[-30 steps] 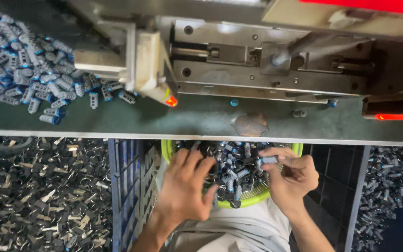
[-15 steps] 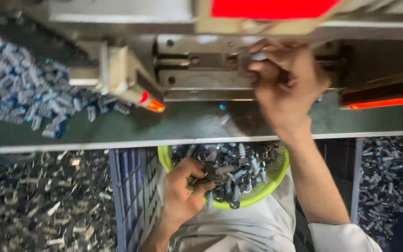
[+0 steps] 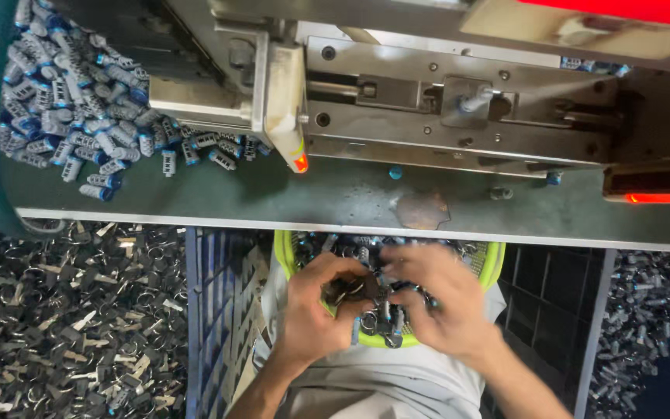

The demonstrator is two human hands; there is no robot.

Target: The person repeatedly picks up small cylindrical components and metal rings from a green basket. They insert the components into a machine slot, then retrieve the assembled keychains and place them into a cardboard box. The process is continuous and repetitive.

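- The left hand [image 3: 316,310] has its fingers curled shut around a small dark metal part [image 3: 344,290] at lower centre of the frame, thumb and fingertips pinching it from both sides, likely so it can be turned or fitted by the other hand.
- The right hand [image 3: 436,302] meets it fingertip to fingertip; it is blurred, so I cannot tell whether it clamps a piece or only touches the heap.
- Both hands hover in and just above a yellow-green basket [image 3: 494,264] resting in the person's lap, full of small metal and blue pieces [image 3: 381,322], kept close, probably so each pick is short.
- Both forearms rise from the bottom edge, wrists bent inward, palms facing each other over the basket.
- Above the basket runs the green bench edge [image 3: 350,202], with a metal press fixture [image 3: 459,109] across the upper centre; a small blue-tipped part [image 3: 476,99] sits in its slot.
- At upper left a pile of finished grey-and-blue cylinders [image 3: 79,116] lies on the bench beside the machine.
- At lower left, dark loose scrap pieces [image 3: 56,318] cover the floor beside a blue crate [image 3: 219,310].
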